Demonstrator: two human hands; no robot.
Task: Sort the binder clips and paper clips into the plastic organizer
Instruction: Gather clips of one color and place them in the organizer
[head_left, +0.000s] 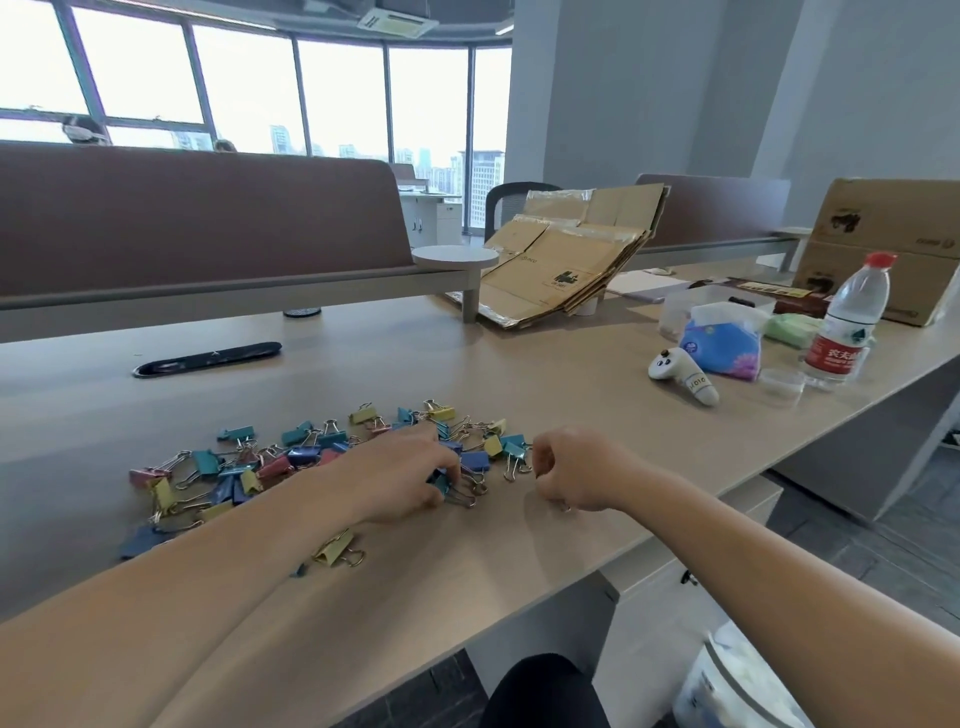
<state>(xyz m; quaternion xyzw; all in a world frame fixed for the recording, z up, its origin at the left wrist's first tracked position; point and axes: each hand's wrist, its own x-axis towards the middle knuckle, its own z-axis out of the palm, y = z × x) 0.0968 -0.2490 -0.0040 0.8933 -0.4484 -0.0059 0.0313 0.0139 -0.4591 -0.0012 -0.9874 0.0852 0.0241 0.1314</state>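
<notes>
**Dozens of clips loose on the desk, both hands at the heap's right end**

Dozens of coloured binder clips (291, 460) (teal, blue, yellow and pink, with wire handles) lie scattered in a loose heap across the near part of the pale wooden desk (467, 561). One yellow clip (332, 550) sits apart from the heap, just beside the left forearm.

The left hand (410, 475) rests palm down at the heap's right end. Its fingers are curled, and thumb and fingertips pinch a teal clip (441, 484) whose wire handles stick out to the right. The right hand (566, 470) is just beside it, near the heap's right edge, with its fingers curled in and the thumb drawn against them. A small metal loop shows under its heel, but whether the hand holds anything cannot be told.

Well apart at the desk's far right stand a water bottle (847, 322) with a red cap, a blue tissue pack (724, 348), a white handheld controller (680, 376) lying on its side and a small clear dish (782, 384). Behind the tissue pack is a clear plastic box (693, 304); whether it has compartments cannot be made out. A stack of flattened cardboard (566, 260) leans at the back of the desk, and a cardboard box (883, 244) stands at the far right.
</notes>
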